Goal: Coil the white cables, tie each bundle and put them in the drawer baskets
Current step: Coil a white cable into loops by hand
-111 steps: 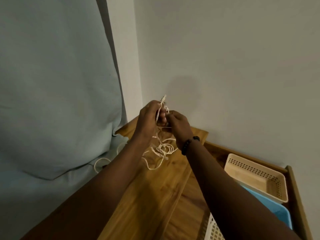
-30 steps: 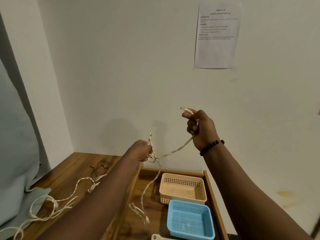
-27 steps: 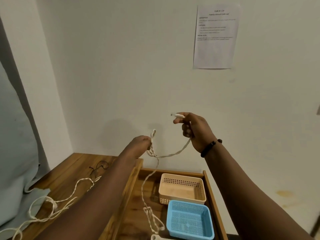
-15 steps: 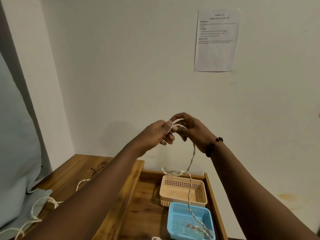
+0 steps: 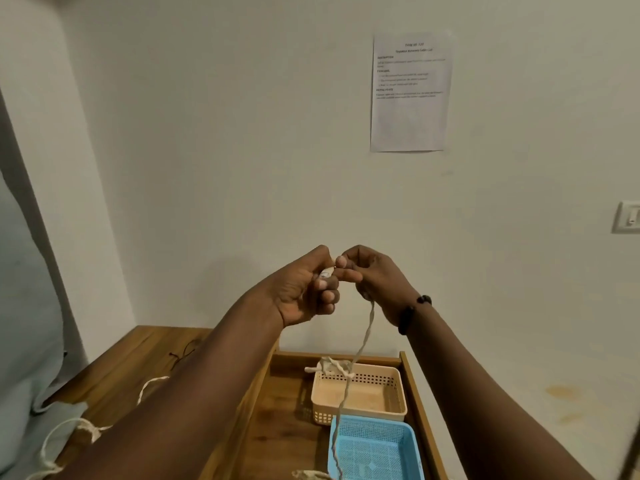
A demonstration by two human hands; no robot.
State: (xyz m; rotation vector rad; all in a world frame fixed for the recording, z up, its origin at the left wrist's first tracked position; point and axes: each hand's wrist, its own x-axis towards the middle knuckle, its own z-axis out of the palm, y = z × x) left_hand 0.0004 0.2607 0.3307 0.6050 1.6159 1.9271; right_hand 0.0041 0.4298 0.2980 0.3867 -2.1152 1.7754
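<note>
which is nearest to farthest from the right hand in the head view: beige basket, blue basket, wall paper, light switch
From the right hand:
1. Beige basket, just below.
2. Wall paper, above, and blue basket, lower down: too close to call.
3. Light switch, far right.

Both hands, left hand (image 5: 304,289) and right hand (image 5: 374,278), fingertips together on a white cable (image 5: 362,348) dangling over the drawer baskets (image 5: 394,407).

White cable (image 5: 360,348) dangling over beige basket (image 5: 360,396), blue basket (image 5: 377,452)

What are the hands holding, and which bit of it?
Both the left hand and right hand pinch the top end of a white cable; the rest hangs down over the baskets.
</note>
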